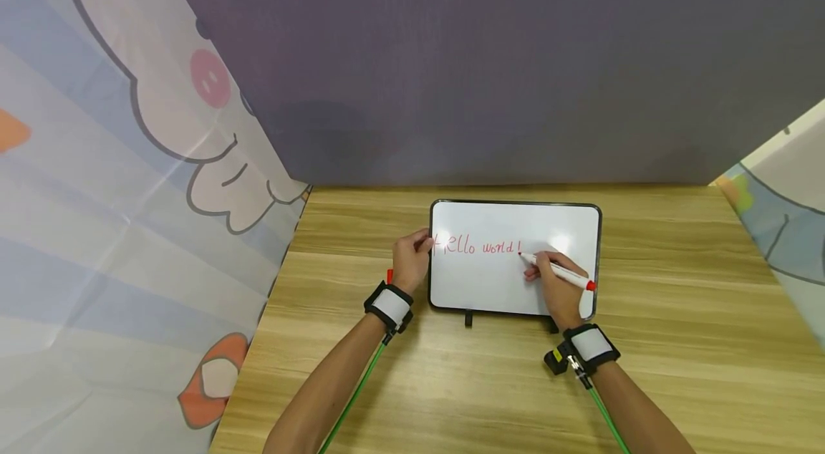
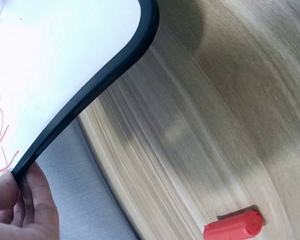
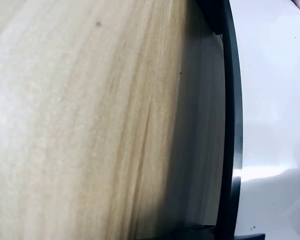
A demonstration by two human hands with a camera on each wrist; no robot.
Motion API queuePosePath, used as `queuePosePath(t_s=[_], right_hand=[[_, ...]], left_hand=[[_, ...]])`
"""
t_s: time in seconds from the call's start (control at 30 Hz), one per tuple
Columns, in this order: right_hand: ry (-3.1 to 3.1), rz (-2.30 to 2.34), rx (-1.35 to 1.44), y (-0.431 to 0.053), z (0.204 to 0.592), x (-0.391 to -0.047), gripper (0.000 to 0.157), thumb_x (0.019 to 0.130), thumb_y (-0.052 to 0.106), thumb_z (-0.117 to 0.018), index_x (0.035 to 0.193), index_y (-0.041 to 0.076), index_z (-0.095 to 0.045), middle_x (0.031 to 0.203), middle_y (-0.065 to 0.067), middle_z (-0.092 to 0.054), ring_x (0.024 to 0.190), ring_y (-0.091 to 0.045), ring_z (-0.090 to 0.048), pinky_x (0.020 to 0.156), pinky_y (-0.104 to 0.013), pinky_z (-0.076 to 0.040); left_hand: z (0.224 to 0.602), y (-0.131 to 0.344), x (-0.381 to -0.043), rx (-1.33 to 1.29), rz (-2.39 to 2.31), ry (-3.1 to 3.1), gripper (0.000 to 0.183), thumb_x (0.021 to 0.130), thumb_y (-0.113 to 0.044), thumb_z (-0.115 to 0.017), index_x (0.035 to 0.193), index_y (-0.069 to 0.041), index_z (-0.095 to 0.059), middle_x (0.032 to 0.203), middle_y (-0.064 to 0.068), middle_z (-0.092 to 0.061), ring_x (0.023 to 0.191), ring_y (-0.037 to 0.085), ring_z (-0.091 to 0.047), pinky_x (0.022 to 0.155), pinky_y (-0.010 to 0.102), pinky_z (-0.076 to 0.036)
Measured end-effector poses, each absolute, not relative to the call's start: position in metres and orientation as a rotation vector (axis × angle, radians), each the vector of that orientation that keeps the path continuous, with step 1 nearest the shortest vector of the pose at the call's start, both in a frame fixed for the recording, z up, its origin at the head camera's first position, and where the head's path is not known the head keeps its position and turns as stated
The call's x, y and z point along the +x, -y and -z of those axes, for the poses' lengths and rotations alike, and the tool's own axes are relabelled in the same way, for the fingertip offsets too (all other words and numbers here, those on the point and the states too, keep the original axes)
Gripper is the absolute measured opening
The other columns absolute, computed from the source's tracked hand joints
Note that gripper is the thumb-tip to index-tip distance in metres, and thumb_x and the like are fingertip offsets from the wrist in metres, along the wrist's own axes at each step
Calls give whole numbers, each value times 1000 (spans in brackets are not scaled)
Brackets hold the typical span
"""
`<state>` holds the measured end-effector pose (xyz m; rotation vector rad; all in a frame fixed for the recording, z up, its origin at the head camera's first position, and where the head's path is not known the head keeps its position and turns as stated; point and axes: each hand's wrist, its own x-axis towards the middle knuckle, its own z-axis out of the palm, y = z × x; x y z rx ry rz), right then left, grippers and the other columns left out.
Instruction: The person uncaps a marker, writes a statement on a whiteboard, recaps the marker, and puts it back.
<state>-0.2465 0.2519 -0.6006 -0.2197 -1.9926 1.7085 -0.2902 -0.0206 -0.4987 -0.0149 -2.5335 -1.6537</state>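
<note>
A small whiteboard (image 1: 496, 286) with a black frame stands on feet on the wooden table, bearing "Hello world!" in red. At its left edge my left hand (image 1: 410, 262) pinches the frame; in the left wrist view the thumb (image 2: 2, 192) lies on the front and the fingers behind. My right hand (image 1: 559, 289) grips a white marker (image 1: 559, 270) with a red end, its tip at the bottom of the exclamation mark. The right wrist view shows mainly the board's lower frame (image 3: 233, 125) and the table; the marker is out of sight there.
A red marker cap (image 2: 233, 226) lies on the table (image 1: 451, 382) left of the board, partly hidden behind my left wrist in the head view. Behind the table rises a grey panel (image 1: 483, 67). A cartoon-printed sheet (image 1: 129, 225) hangs at the left. Green cables (image 1: 354, 397) run from both wrist straps.
</note>
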Motion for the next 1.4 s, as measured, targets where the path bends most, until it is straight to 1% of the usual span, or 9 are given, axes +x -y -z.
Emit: queuePosePath(t_s=[0.23,0.4,0.57,0.73,0.93,1.03,1.2,1.27,1.4], right_hand=[[1954,-1740,-174,-252,601,-247,23,91,28,-59,93,8,-70,67,-6,-68,54,-20,-64,54,-27,-54],[1880,-1812,-107,-250,594,-243,21,91,17,-59,93,-1,-68,66,-8,-68,53,-17,-64,54,-24,-53],[1851,-1824,-58,-250,594,-242,17,90,11,-59,94,-3,-68,65,-7,-68,52,-15,-63,50,-23,-52],[1796,-1878,-1,-239,559,-230,20,89,12,-60,90,-7,-66,63,-5,-67,51,-12,-63,47,-22,-50],[1908,-1940,-59,-238,524,-214,25,90,12,-60,93,-13,-63,62,-3,-67,51,-11,-63,49,-24,-52],[1963,-1953,8,-250,537,-216,26,90,13,-61,97,-12,-62,67,-5,-68,55,-15,-65,51,-28,-54],[2017,-1982,94,-269,581,-228,27,87,14,-65,104,-6,-62,76,-9,-68,62,-22,-66,56,-32,-55],[2026,-1995,108,-273,596,-232,25,86,12,-66,106,-3,-62,78,-8,-69,63,-21,-67,57,-31,-55],[2050,-2011,97,-272,598,-231,25,86,12,-66,106,-3,-62,79,-12,-68,65,-23,-67,59,-32,-56]], left_hand=[[499,21,-290,-10,1663,2539,21,89,-2,-59,107,1,-69,98,16,-71,83,22,-66,67,26,-55],[500,21,-290,-14,1660,2537,21,88,-1,-59,107,2,-69,98,17,-71,83,22,-66,68,27,-55],[499,23,-288,-26,1651,2531,20,88,-2,-60,105,2,-69,94,17,-71,80,22,-65,66,26,-54],[498,34,-285,-22,1675,2557,22,89,-9,-61,108,0,-68,96,15,-70,85,22,-66,69,26,-54],[503,73,-281,-21,1445,2678,21,92,-13,-58,107,-2,-67,94,13,-70,85,24,-67,71,34,-54],[510,88,-277,-58,1152,2800,22,90,-15,-60,105,-2,-69,95,13,-70,84,26,-66,70,38,-53],[521,97,-266,-123,783,2928,27,83,-20,-68,101,0,-69,93,18,-68,82,33,-65,67,42,-53],[525,98,-262,-130,713,2953,29,81,-22,-70,100,1,-69,91,18,-68,79,33,-65,66,41,-53],[531,98,-258,-110,694,2973,34,78,-22,-74,101,2,-67,87,19,-66,72,30,-63,61,39,-52]])
